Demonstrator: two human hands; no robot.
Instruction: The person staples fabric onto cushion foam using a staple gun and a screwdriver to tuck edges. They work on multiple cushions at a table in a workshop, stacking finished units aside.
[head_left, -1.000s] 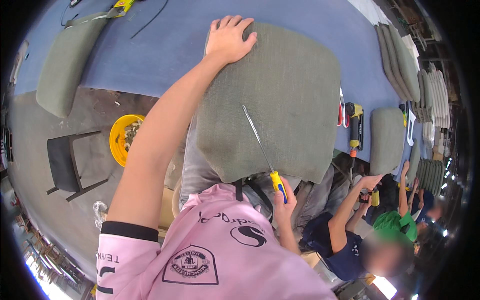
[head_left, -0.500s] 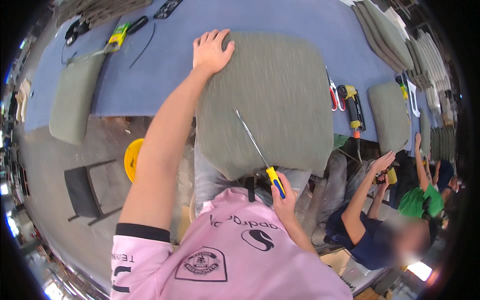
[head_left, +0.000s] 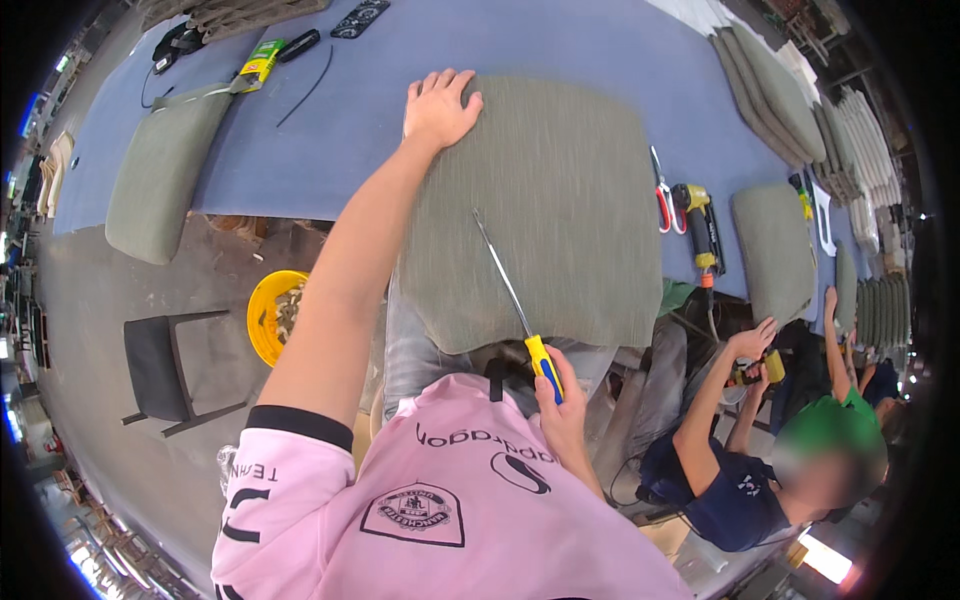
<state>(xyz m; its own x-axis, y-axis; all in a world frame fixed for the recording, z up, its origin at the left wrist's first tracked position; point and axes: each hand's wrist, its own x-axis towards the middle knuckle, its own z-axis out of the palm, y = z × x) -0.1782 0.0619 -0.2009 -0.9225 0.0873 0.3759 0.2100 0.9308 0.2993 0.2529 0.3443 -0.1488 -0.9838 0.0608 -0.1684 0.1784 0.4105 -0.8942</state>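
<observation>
A grey-green upholstered seat cushion (head_left: 560,180) lies in front of me, its near end hanging past the table edge over my lap. Spread fingers of my left hand (head_left: 442,108) rest flat on its far left corner. In my right hand (head_left: 562,392), close to my body, is a screwdriver (head_left: 541,362) with a yellow and blue handle. Its long metal shaft points up and left above the cushion; whether the tip touches the fabric I cannot tell.
Scissors (head_left: 664,204) and a yellow-black staple gun (head_left: 702,232) lie right of the cushion. Another cushion (head_left: 165,175) overhangs the table (head_left: 330,150) at left. A yellow bucket (head_left: 264,318) and black stool (head_left: 158,370) stand on the floor. Co-workers (head_left: 715,470) work at right.
The view has shifted slightly, showing more of the yellow bucket. My left hand stays on the cushion's corner, and the screwdriver remains in my right hand at nearly the same angle.
</observation>
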